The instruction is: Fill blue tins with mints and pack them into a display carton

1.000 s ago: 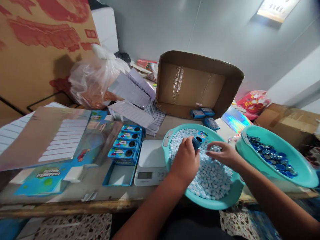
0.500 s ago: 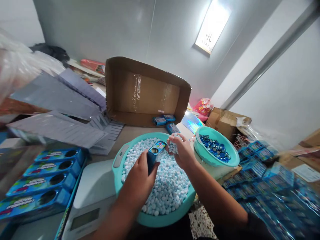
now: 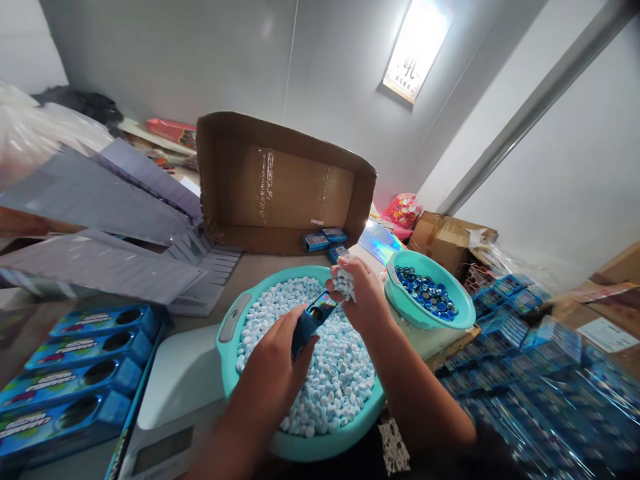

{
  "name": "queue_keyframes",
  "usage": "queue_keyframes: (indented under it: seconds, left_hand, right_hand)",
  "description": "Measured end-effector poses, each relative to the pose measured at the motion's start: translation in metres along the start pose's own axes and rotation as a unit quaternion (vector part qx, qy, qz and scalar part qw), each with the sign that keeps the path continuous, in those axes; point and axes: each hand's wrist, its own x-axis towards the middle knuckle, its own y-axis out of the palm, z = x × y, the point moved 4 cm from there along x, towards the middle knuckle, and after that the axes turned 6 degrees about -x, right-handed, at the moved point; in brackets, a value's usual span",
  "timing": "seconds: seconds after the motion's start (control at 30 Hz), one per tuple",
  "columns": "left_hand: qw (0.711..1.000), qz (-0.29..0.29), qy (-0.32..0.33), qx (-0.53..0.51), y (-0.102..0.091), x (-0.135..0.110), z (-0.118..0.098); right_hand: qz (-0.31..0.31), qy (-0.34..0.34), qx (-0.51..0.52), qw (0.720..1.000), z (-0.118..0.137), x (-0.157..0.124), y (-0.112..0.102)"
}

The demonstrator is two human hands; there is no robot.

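Observation:
My left hand point(image 3: 277, 350) is closed round a small blue box point(image 3: 311, 321), tilted, with a round opening in its upper face. Cupped in my right hand point(image 3: 367, 293) is a heap of small white and pale blue candies point(image 3: 344, 283), held just beyond the box's upper end. Both hands are above a turquoise basin point(image 3: 227, 363), filled with the same loose candies point(image 3: 335, 380). Whether any candies are inside the box I cannot make out.
At left, several blue boxes with round holes point(image 3: 100, 373) lie in a tray beside a kitchen scale point(image 3: 175, 380). A cardboard carton point(image 3: 295, 187) stands behind. To the right are a smaller turquoise bowl of blue lids point(image 3: 430, 320) and stacked wrapped blue boxes point(image 3: 540, 373).
My right hand has lifted slightly with its candies and opened a little more. The box in my left hand has tipped further toward it. The whole view has shifted a little.

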Motion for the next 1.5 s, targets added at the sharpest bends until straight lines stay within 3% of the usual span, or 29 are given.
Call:
queue_keyframes:
  seconds: [0.23,1.5]
  left_hand:
    - [1.000,0.011,-0.019,-0.021,-0.001,0.000,-0.002]
    - [1.000,-0.004,0.008,0.008,0.002,0.000,0.006]
  right_hand:
    - [-0.016,0.021,0.024,0.999,-0.005,-0.007,0.019]
    - [-0.006,-0.014,0.046,0.999,-0.018,-0.012,0.020]
